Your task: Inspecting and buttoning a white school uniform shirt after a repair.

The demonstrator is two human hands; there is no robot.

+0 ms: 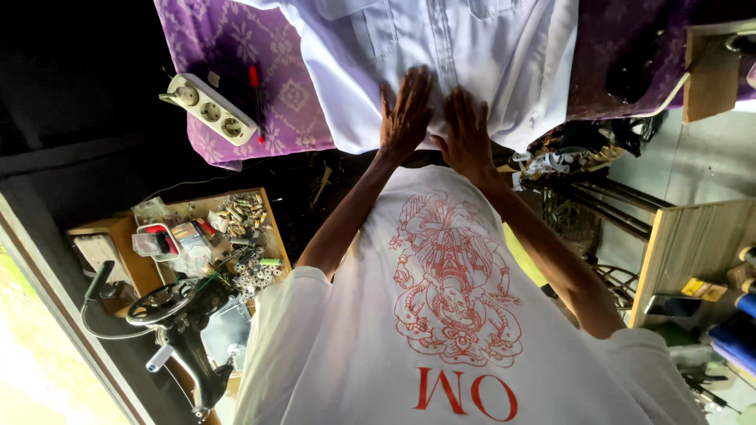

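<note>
Pressing flat with fingers spread, the left hand (406, 110) and right hand (466, 130) lay side by side on a smooth white shirt (441, 55), which was spread over a patterned purple cloth (260, 79) beside a boxy white power strip (208, 109).

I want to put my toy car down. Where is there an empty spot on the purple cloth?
Bare purple cloth lies between the power strip and the white shirt, and more right of the shirt, before a dark object. The middle is taken: both the left hand and right hand press the shirt. The wooden tray is crowded.
</note>
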